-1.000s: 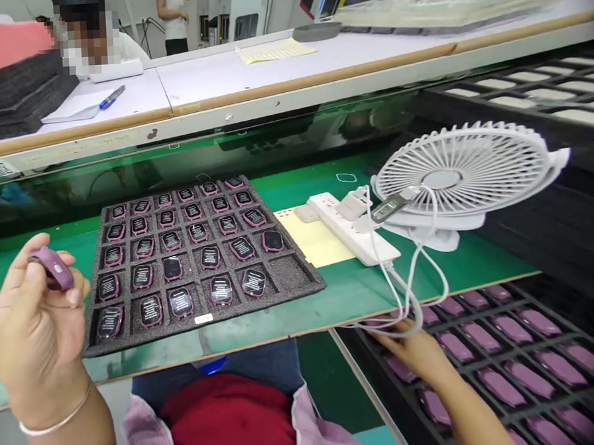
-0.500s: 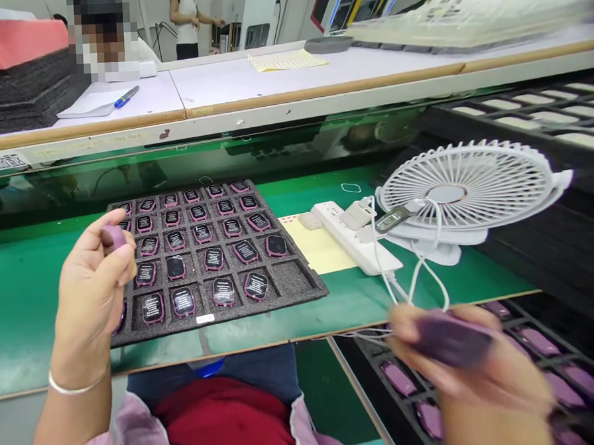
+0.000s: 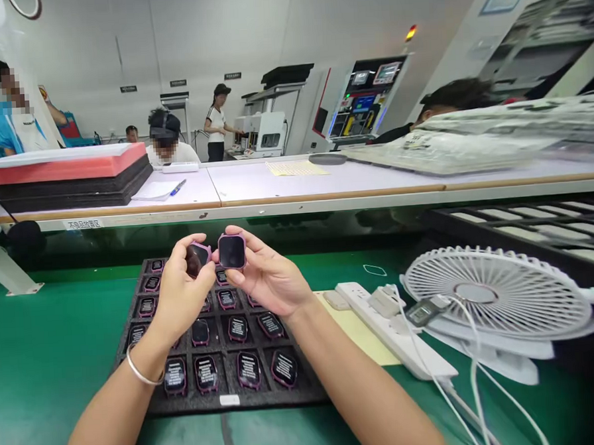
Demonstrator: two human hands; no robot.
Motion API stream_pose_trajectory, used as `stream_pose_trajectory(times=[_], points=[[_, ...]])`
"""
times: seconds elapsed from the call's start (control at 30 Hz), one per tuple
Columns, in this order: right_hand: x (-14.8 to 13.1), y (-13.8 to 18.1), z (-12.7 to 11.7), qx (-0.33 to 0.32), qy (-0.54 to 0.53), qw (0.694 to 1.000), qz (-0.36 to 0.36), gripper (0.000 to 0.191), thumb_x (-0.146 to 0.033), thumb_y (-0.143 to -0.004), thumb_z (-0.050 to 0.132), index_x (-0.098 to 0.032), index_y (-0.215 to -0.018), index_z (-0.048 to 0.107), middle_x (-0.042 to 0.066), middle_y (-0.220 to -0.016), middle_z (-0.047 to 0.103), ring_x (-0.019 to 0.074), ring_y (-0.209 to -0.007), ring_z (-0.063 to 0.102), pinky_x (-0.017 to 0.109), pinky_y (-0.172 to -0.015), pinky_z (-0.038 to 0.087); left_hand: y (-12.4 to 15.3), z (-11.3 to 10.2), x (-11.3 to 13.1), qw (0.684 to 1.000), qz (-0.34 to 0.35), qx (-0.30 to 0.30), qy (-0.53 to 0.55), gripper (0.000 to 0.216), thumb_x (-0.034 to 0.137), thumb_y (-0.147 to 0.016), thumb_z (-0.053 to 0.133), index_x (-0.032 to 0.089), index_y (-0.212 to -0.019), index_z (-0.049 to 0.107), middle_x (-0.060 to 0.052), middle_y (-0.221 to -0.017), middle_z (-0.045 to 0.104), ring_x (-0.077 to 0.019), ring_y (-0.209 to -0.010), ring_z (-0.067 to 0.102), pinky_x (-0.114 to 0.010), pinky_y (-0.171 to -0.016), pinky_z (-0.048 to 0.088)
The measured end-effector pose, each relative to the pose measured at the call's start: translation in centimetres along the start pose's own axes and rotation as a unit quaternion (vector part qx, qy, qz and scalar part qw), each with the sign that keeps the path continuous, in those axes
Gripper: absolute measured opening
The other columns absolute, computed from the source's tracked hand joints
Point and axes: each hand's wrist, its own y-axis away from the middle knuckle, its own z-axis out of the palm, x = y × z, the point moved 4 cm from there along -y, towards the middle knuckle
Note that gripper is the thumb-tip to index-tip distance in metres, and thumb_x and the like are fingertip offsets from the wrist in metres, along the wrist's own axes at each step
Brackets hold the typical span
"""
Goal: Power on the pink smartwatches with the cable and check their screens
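My left hand (image 3: 181, 291) pinches a purple watch body (image 3: 196, 257) with its dark screen turned toward me. Beside it, my right hand (image 3: 270, 277) grips a second purple watch body (image 3: 231, 251) by its edges, screen facing me. The two pieces almost touch, held above the far part of a black foam tray (image 3: 151, 389). The tray lies on the green bench and holds several purple watch bodies (image 3: 247, 370) in square pockets, each with a labelled screen film.
A white desk fan (image 3: 497, 298) lies tilted at the right, cabled to a white power strip (image 3: 397, 340) beside a yellow sheet (image 3: 360, 332). Black grid trays (image 3: 526, 220) sit at the far right. Behind a raised white shelf (image 3: 325, 181), other people work.
My right hand came up from the lower right tray with a watch body and met my left hand over the foam tray. The camera tilted up, showing the room.
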Motion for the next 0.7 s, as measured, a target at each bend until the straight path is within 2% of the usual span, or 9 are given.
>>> stream_pose_trajectory(times=[0.2, 0.33, 0.53, 0.7], points=[[1.1, -0.7, -0.9, -0.027, -0.025, 0.999, 0.040, 0.044, -0.030, -0.086, 0.076, -0.029, -0.128, 0.063, 0.004, -0.103, 0.073, 0.0106, -0.072, 0.060, 0.027, -0.072, 0.051, -0.6, -0.5, -0.9, 1.000, -0.007, 0.018, -0.011, 0.046, 0.027, -0.076, 0.066, 0.017, -0.120, 0.063, 0.001, -0.083, 0.061, -0.0115, -0.064, 0.051, -0.024, -0.060, 0.045], [1.2, -0.7, -1.7, -0.026, -0.014, 0.999, 0.044, 0.042, -0.030, -0.086, 0.076, -0.027, -0.126, 0.064, 0.006, -0.104, 0.074, 0.0113, -0.071, 0.059, 0.027, -0.068, 0.050, -0.9, -0.5, -1.3, 0.999, -0.010, 0.033, -0.026, 0.046, 0.027, -0.075, 0.066, 0.018, -0.120, 0.063, -0.001, -0.086, 0.064, -0.0122, -0.066, 0.054, -0.025, -0.061, 0.046], [1.4, -0.8, -1.5, -0.039, -0.034, 0.998, 0.034, 0.042, -0.031, -0.084, 0.078, -0.026, -0.123, 0.065, 0.006, -0.103, 0.073, 0.0114, -0.068, 0.058, 0.026, -0.064, 0.047, -0.8, -0.1, -1.3, 0.999, -0.004, 0.015, -0.034, 0.043, 0.026, -0.077, 0.066, 0.020, -0.119, 0.063, -0.003, -0.095, 0.068, -0.0147, -0.078, 0.062, -0.027, -0.071, 0.050], [1.2, -0.8, -1.6, -0.029, -0.025, 0.999, 0.023, 0.038, -0.029, -0.086, 0.074, -0.026, -0.122, 0.065, 0.006, -0.104, 0.071, 0.0127, -0.072, 0.057, 0.026, -0.063, 0.046, -0.9, -0.1, -1.2, 0.999, 0.001, 0.020, -0.043, 0.041, 0.025, -0.075, 0.066, 0.020, -0.116, 0.064, -0.003, -0.093, 0.069, -0.0140, -0.073, 0.061, -0.026, -0.066, 0.049]])
